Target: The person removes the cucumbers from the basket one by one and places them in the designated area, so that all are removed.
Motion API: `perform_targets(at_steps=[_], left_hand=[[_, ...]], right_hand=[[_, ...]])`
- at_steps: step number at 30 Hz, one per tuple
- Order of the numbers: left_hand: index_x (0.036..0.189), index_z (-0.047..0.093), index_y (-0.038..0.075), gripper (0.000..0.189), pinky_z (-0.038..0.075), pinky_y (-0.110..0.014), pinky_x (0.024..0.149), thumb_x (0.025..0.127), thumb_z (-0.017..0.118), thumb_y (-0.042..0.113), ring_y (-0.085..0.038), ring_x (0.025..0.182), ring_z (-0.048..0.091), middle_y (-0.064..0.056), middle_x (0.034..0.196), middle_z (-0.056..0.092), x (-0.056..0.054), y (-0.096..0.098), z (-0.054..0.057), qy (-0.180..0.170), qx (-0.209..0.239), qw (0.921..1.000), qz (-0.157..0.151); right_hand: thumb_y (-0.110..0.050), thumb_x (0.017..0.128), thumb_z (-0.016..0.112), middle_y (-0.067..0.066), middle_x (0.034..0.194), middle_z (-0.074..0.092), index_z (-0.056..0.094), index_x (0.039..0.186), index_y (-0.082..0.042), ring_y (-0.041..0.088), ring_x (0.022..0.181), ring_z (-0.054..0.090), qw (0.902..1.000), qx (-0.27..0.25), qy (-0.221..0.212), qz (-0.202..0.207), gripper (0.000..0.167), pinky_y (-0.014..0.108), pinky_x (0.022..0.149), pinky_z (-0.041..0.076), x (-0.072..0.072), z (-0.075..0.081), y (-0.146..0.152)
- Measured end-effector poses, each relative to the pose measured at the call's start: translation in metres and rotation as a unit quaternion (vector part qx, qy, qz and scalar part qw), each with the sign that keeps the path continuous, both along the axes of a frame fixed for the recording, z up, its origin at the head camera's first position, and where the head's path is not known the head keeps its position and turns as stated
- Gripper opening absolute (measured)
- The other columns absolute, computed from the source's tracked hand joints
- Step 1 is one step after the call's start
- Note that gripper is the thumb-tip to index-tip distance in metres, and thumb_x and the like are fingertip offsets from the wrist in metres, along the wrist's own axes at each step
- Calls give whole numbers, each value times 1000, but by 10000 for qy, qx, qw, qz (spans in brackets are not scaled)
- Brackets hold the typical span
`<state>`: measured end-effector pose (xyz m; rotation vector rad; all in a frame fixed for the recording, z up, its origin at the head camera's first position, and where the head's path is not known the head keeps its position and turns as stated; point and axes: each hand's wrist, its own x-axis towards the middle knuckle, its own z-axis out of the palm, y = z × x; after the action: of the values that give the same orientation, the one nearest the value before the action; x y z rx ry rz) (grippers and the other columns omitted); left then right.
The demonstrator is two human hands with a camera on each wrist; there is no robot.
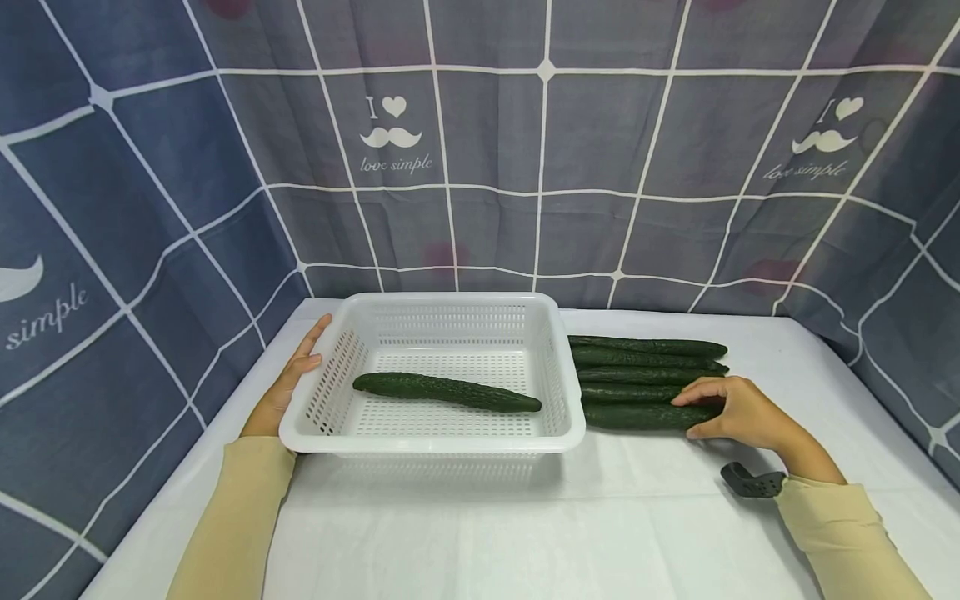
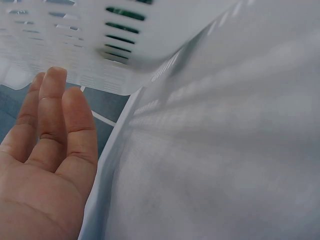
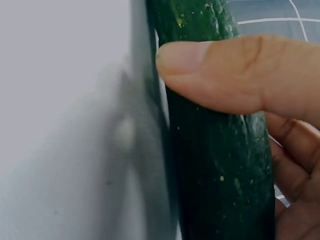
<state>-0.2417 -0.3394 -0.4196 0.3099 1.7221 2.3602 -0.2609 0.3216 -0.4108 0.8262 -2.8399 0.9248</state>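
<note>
A white perforated plastic basket (image 1: 435,444) stands left of centre in the head view, with one dark green cucumber (image 1: 446,392) lying across its floor. At the basket's left side is my left hand (image 1: 288,383), its fingers extended along the wall. The left wrist view shows that palm (image 2: 40,200) facing up below the basket side, fingers nearly straight. To the right of the basket, my right hand (image 1: 742,412) grips the right end of the nearest cucumber (image 1: 637,417) in a row. Up close, the right thumb (image 3: 200,70) lies across this cucumber (image 3: 220,160), other fingers behind it.
Several more cucumbers (image 1: 645,362) lie side by side behind the gripped one, close to the basket's right wall. A white cloth (image 1: 480,533) covers the table. Grey-blue checked curtains (image 1: 495,225) hang at the back and both sides. A dark strap (image 1: 752,482) is at the right wrist.
</note>
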Motion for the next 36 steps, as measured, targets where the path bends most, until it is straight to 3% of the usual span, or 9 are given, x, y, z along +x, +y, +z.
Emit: perform_targets(at_steps=[5,8,12,15,20,28,36], left_hand=[[171,12,48,73,38,-32,111,109,44,28,-11,145,33,11,164,32,1,1,0,-17,144,9999,-26],[171,13,50,73,36,-33,111,109,44,29,-10,146,31,13,165,31,1,1,1,-46,108,9999,-22],[171,12,51,73,32,-36,112,108,43,30,-11,148,27,13,166,27,1,1,1,-52,-33,10000,25],[171,12,51,72,31,-37,112,108,43,31,-12,149,26,11,168,24,3,2,2,-110,-67,9999,58],[171,12,53,72,29,-38,114,109,43,32,-12,152,23,10,173,18,6,3,4,-221,-37,9997,103],[170,15,55,71,26,-40,115,109,44,32,-13,153,20,9,176,12,6,4,5,-311,-17,9994,119],[171,13,48,73,34,-35,111,107,42,29,-12,147,29,10,165,28,1,3,3,-52,-38,9999,116]], right_hand=[[-18,68,103,10,116,78,86,106,-14,20,106,71,9988,264,-39,-403,43,31,83,56,1,1,-4],[-18,68,104,11,116,78,85,106,-13,31,105,72,9979,378,-28,-523,43,33,80,55,1,0,-5],[-16,66,104,8,111,78,85,105,-13,18,97,71,9981,334,97,-505,43,31,76,54,1,-2,-6],[-12,64,104,0,102,76,85,102,-13,7,90,65,9982,166,454,-344,43,29,73,52,0,-5,-7],[-6,60,104,-11,88,64,85,97,-11,2,78,53,9956,-100,920,-111,41,26,65,46,0,-8,-6],[-8,65,102,-11,88,60,83,100,-10,2,79,51,9979,67,636,-128,40,27,67,47,0,-4,-6],[-10,73,99,-12,90,61,82,104,-9,1,81,54,9983,119,556,85,36,25,72,49,2,3,-3]])
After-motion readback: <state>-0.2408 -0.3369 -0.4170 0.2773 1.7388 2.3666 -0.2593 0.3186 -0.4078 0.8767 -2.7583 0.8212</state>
